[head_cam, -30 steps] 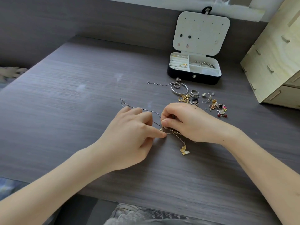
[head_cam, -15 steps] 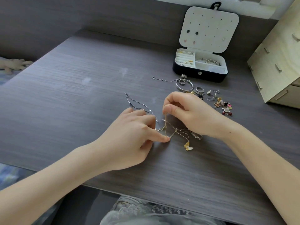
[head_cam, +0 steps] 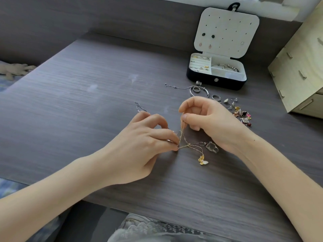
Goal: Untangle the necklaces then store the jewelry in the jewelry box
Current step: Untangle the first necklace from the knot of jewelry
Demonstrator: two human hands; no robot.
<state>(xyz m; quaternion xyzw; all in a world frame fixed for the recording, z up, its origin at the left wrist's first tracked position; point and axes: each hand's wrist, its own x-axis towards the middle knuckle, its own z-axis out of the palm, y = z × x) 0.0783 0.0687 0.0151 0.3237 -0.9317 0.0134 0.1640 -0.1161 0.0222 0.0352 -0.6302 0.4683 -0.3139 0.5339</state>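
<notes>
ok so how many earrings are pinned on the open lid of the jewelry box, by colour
black studs: 2
pink drops: 2
pale stud: 1
total: 5

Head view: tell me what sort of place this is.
Probably a home, likely a bedroom: an open jewelry box with earrings in its lid, a small wooden drawer unit, and loose jewelry on the grey desk, where the left hand and right hand pinch tangled necklaces.
</notes>
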